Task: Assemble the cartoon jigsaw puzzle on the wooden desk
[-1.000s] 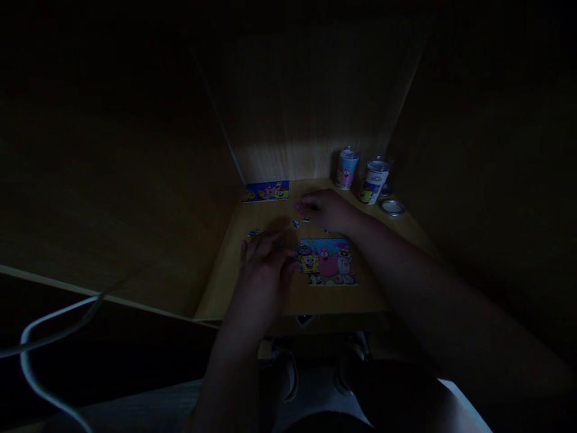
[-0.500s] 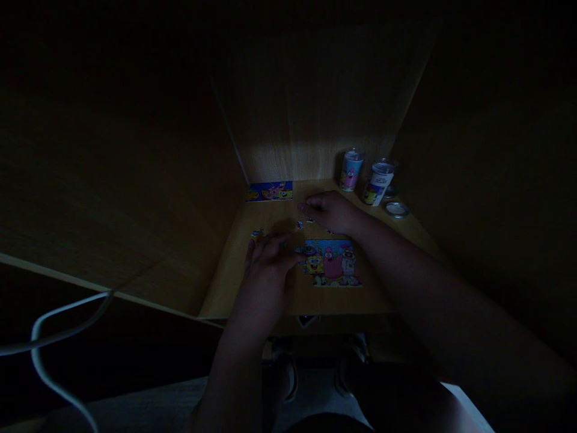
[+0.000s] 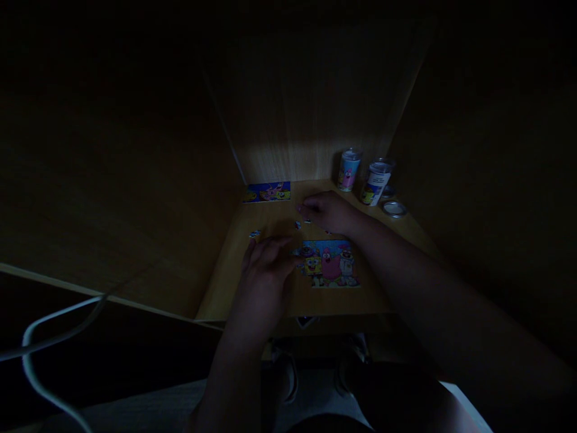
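The scene is very dark. A partly built cartoon jigsaw puzzle (image 3: 331, 263) lies on a small wooden desk (image 3: 270, 300). My left hand (image 3: 265, 261) rests flat at the puzzle's left edge, fingers stretched out over the wood. My right hand (image 3: 327, 211) lies just behind the puzzle, fingers curled toward a few loose puzzle pieces (image 3: 298, 225). Whether it holds a piece is hidden in the gloom. Another loose piece (image 3: 255, 233) lies to the left of my left hand.
A printed reference picture (image 3: 267, 192) lies at the back left by the wall. Two cartoon-printed tins (image 3: 349, 170) (image 3: 375, 180) stand at the back right, with a round lid (image 3: 393, 208) beside them. Wooden walls enclose three sides. A white cable (image 3: 49, 337) hangs at left.
Both hands stay in nearly the same spots. My left hand's fingers have shifted slightly at the puzzle's left edge; the camera has swayed a little.
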Demonstrator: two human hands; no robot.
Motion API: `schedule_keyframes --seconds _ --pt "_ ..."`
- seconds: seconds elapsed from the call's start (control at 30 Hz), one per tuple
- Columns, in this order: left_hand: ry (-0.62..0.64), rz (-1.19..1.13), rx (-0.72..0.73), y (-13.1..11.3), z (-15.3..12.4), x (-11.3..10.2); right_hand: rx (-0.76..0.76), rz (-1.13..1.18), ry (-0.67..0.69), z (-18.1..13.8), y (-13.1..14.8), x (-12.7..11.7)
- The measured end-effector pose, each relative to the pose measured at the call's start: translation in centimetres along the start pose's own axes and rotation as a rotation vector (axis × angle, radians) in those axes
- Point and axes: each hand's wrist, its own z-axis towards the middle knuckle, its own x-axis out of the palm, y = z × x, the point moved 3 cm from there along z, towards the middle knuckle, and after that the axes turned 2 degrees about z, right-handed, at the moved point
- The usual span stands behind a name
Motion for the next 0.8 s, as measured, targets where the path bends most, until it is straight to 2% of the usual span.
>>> schedule_keyframes --seconds 0.53,0.8 --pt "0.036 0.066 0.007 -0.07 -0.08 0.47 0.013 -0.013 0.015 -0.06 0.17 -0.08" --pt "0.044 0.004 0.016 -0.24 0.08 0.47 0.007 -0.025 0.015 0.03 0.02 -0.08"
